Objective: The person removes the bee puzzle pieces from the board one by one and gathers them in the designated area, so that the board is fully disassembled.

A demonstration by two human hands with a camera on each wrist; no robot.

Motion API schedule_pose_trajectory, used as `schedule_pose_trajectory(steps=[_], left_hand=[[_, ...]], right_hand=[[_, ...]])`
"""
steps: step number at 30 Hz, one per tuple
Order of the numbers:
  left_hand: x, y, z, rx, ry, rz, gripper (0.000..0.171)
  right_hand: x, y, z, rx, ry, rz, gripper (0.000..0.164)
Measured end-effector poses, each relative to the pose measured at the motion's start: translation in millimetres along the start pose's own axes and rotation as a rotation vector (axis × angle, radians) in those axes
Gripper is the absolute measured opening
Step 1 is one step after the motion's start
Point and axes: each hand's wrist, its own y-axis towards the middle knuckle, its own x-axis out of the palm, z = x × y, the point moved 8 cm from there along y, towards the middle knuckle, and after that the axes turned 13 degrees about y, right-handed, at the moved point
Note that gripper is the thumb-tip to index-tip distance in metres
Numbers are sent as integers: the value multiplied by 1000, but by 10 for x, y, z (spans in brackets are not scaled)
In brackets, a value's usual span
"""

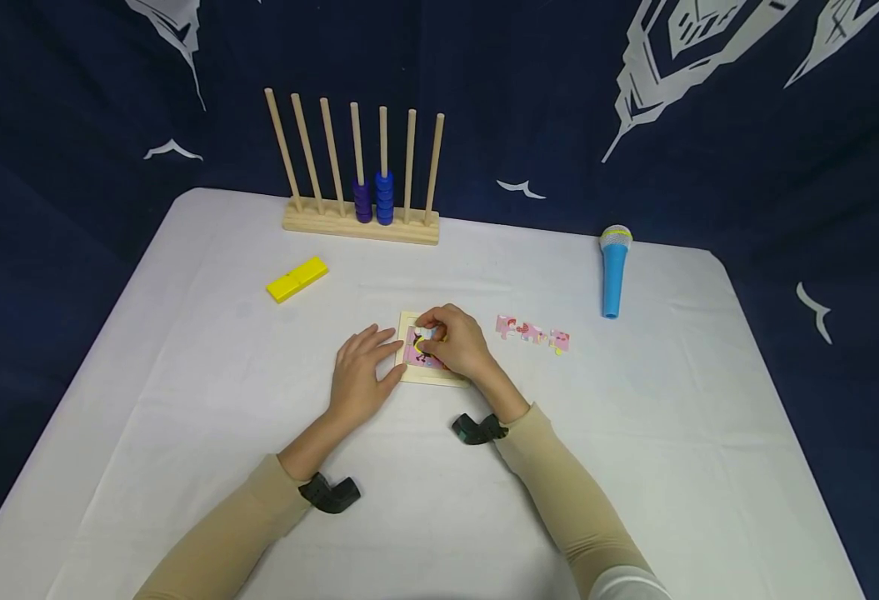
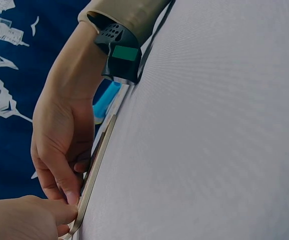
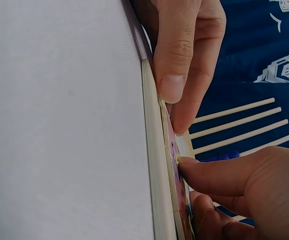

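Puzzle frame (image 1: 427, 376): cream, I see
Jigsaw pieces (image 1: 532, 332), its three o'clock: mostly pink
Block (image 1: 297, 279), ten o'clock: yellow
Microphone handle (image 1: 613, 283): blue

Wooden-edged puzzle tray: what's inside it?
The tray holds pink picture pieces; the right hand covers its upper right, so what lies there cannot be seen.

My head camera views forward and down from overhead, farthest off, covering the white cloth-covered table (image 1: 184, 417) and dark blue white-printed fabric backdrop (image 1: 484, 75). My left black wrist camera (image 1: 329, 493) sits low and close, sighting sideways along the cloth toward my bare right hand (image 2: 59, 135); my right black wrist camera (image 1: 476, 429), equally low, faces my bare left hand (image 3: 184, 55). Both wrist views share the flat pale wooden board's edge (image 3: 157, 165).
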Motion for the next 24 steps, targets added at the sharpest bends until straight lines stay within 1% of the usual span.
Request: schedule_pose_trajectory(steps=[9, 14, 24], left_hand=[[-14, -5, 15, 20, -3, 23, 24], [-22, -2, 21, 25, 1, 29, 23], [-7, 2, 12, 14, -1, 16, 24]], right_hand=[[1, 3, -1, -10, -17, -1, 26], [5, 7, 4, -1, -24, -7, 26], [4, 7, 23, 24, -9, 0, 28]])
